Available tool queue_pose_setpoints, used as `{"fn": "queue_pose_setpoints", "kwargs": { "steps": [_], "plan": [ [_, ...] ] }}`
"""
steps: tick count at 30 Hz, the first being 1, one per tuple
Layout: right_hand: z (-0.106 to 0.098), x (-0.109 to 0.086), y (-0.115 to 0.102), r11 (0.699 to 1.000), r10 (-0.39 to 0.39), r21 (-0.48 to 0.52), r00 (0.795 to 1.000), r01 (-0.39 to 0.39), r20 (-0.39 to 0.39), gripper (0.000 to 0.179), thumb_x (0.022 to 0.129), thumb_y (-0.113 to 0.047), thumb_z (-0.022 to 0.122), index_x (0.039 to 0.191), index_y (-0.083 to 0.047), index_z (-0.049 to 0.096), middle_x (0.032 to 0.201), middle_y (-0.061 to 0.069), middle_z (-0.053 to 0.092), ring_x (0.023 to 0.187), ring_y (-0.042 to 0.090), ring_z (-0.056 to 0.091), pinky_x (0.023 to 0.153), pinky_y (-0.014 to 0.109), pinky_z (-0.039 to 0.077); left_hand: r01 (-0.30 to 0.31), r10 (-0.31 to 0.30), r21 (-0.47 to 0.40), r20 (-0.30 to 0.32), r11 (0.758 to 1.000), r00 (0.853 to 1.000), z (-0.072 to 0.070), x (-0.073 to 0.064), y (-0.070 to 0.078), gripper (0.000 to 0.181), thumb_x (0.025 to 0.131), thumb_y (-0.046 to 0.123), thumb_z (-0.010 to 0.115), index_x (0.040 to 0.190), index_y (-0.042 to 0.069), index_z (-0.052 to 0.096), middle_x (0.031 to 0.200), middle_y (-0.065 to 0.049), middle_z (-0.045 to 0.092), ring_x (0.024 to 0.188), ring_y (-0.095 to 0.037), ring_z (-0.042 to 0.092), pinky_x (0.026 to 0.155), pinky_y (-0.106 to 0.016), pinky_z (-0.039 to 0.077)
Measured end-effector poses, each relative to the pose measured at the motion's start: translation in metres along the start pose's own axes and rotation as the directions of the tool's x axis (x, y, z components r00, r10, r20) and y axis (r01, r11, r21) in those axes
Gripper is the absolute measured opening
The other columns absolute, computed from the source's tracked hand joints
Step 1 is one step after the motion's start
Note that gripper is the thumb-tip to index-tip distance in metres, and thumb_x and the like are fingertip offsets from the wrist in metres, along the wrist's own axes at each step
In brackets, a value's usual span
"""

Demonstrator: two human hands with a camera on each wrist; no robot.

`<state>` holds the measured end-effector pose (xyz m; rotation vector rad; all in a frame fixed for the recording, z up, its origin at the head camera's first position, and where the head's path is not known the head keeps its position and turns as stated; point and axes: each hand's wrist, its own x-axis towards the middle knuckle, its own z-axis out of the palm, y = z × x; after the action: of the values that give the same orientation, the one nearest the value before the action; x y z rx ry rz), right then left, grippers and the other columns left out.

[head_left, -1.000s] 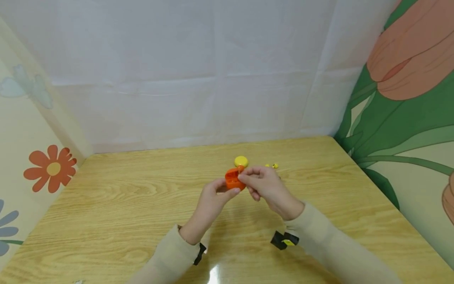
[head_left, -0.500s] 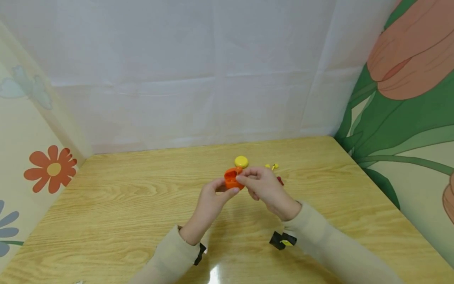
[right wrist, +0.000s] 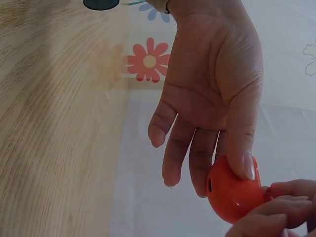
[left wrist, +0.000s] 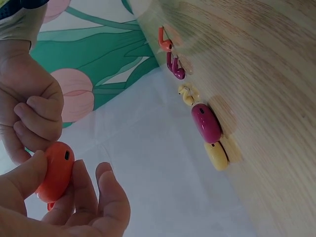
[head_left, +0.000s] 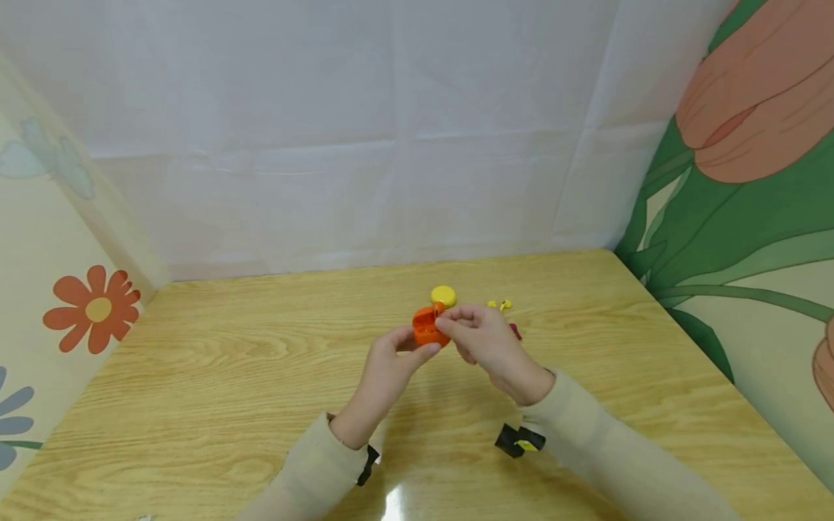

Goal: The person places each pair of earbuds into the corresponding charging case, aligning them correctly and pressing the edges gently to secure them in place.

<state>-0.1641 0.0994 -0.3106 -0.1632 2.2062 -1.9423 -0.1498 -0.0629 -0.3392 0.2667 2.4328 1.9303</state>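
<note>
In the head view my left hand (head_left: 391,369) grips an orange earbud case (head_left: 426,334) between thumb and fingers, above the table, its lid tipped up. My right hand (head_left: 491,344) pinches an orange earbud (head_left: 439,309) at the case opening, with the earbud's head sticking up past the fingertips. The left wrist view shows the rounded back of the case (left wrist: 58,170) with a dark charging slot. There the fingers of my right hand (left wrist: 34,103) curl in close behind it. From the right wrist, the left thumb presses on the case (right wrist: 234,190).
Beyond the hands, a yellow case (head_left: 444,296) and yellow earbuds (head_left: 505,304) lie on the wooden table (head_left: 260,391). The left wrist view also shows a magenta case (left wrist: 206,122), magenta earbuds (left wrist: 175,66) and another orange earbud (left wrist: 165,40). A white sheet (head_left: 326,181) hangs behind.
The right hand has shifted slightly left, uncovering a magenta earbud behind it. The orange earbud has turned a little at the case opening, showing a dark spot. The left hand stays nearly still.
</note>
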Motion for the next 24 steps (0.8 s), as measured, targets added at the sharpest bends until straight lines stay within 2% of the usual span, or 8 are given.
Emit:
{"fn": "queue_pose_setpoints", "kwargs": {
  "steps": [9, 16, 24],
  "plan": [
    [0.0006, 0.0006, -0.0018, 1.000, 0.011, 0.018, 1.000, -0.010, -0.011, 0.018, 0.098, -0.011, 0.058, 0.101, 0.007, 0.061, 0.059, -0.003, 0.049, 0.045, 0.008, 0.028, 0.045, 0.022, 0.024, 0.005, -0.005, 0.006, 0.001, 1.000, 1.000, 0.0001, 0.0019, -0.0017, 0.028, 0.091, 0.016, 0.070, 0.111, -0.003, 0.069, 0.098, -0.010, 0.068, 0.093, -0.022, 0.058, 0.084, -0.041, 0.048],
    [0.0004, 0.0006, -0.0023, 1.000, 0.012, 0.026, 1.000, -0.012, -0.009, 0.018, 0.097, -0.011, 0.060, 0.101, 0.007, 0.063, 0.059, -0.003, 0.047, 0.045, 0.008, 0.027, 0.045, 0.021, 0.024, -0.014, 0.014, -0.001, -0.006, 1.000, 1.000, 0.0014, 0.0033, -0.0030, 0.026, 0.090, 0.014, 0.071, 0.110, -0.003, 0.069, 0.099, -0.010, 0.068, 0.093, -0.023, 0.059, 0.085, -0.041, 0.048],
    [0.0014, 0.0000, -0.0046, 1.000, 0.008, 0.026, 1.000, -0.007, -0.030, 0.019, 0.097, -0.010, 0.060, 0.103, 0.008, 0.062, 0.061, -0.003, 0.054, 0.044, 0.008, 0.027, 0.044, 0.021, 0.024, -0.025, 0.025, 0.004, -0.010, 1.000, 1.000, 0.0013, 0.0037, -0.0047, 0.026, 0.090, 0.013, 0.071, 0.110, -0.004, 0.069, 0.098, -0.010, 0.068, 0.092, -0.022, 0.059, 0.084, -0.039, 0.048]
  ]
}}
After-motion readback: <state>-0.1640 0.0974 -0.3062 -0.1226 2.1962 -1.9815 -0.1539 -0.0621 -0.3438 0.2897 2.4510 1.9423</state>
